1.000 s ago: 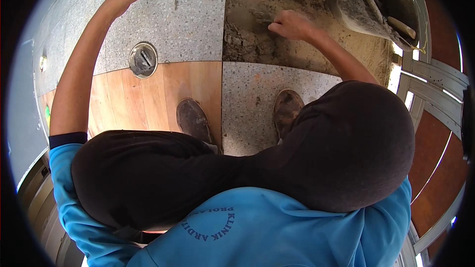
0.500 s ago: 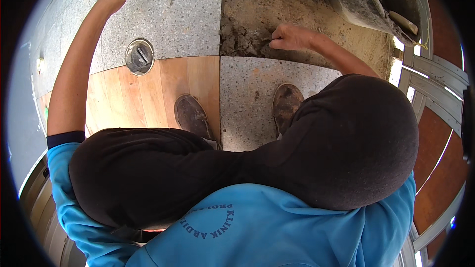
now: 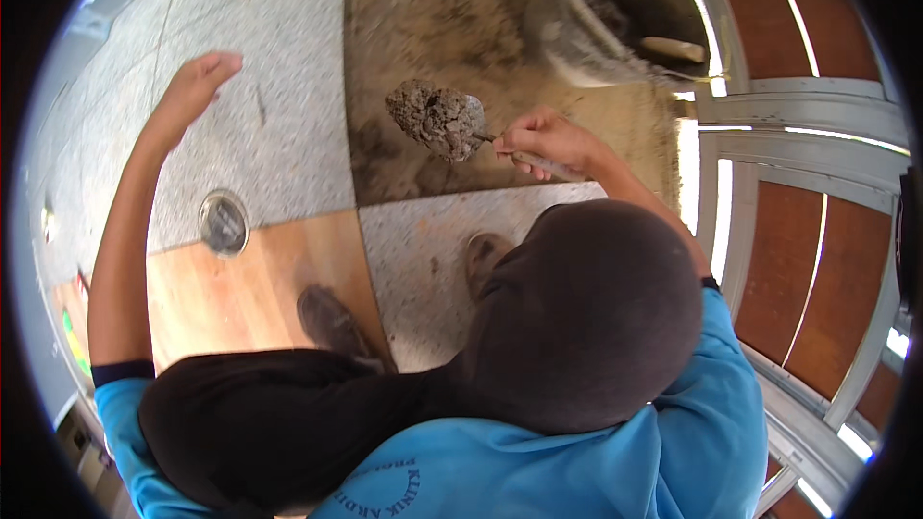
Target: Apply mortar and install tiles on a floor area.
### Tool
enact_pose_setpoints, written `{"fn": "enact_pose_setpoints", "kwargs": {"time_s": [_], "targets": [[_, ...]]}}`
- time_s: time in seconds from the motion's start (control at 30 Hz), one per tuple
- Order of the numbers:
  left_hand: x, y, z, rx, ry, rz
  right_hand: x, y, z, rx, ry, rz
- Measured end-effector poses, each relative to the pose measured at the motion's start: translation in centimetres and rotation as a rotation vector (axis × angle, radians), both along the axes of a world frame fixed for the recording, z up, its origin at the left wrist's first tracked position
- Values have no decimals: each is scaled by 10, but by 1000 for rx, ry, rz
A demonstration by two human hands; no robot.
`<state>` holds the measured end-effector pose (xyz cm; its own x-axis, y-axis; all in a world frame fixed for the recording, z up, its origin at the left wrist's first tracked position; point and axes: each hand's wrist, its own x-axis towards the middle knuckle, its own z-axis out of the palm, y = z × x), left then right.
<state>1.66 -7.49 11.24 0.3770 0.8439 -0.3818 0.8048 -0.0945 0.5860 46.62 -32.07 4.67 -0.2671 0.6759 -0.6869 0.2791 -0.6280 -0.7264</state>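
Observation:
My right hand (image 3: 548, 142) is closed around the handle of a trowel (image 3: 484, 137). A heap of wet grey mortar (image 3: 430, 117) covers most of the blade, which is held above the bare, dirt-stained floor patch (image 3: 385, 161). Over the grey speckled tiles (image 3: 279, 67) on the left, my left hand (image 3: 197, 86) hovers with its fingers stretched out and nothing in it. At the far right of the bare patch stands a mortar-caked bucket (image 3: 569, 38), tilted in view, with a pale stick-like handle (image 3: 673, 48) inside it.
A round metal-rimmed drain (image 3: 224, 223) lies where the grey tiles meet the wood-patterned floor (image 3: 240, 288). One speckled tile (image 3: 433, 231) lies before the bare patch, near my shoes (image 3: 332, 319). A metal-framed gate with brown panels (image 3: 779, 269) runs along the right.
My right hand has lifted from the floor patch, and the trowel now shows with mortar on it. My left hand has come nearer. The whole view has shifted.

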Motion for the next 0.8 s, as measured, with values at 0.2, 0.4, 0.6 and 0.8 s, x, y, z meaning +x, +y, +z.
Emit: {"fn": "enact_pose_setpoints", "kwargs": {"time_s": [0.2, 0.4, 0.6, 0.8], "targets": [[17, 2, -2, -37, -63, 16, 59, -34, 140, 257, -279, -399], [22, 0, 1, -9, -56, -4, 115, -12, 183, 740, -1513, -184], [3, 14, 0, 24, -47, -116, 81, 8, 156, 893, -1850, -58], [-10, 19, -18, 88, -31, -130, 28, 19, 26, 500, -856, 99]]}}
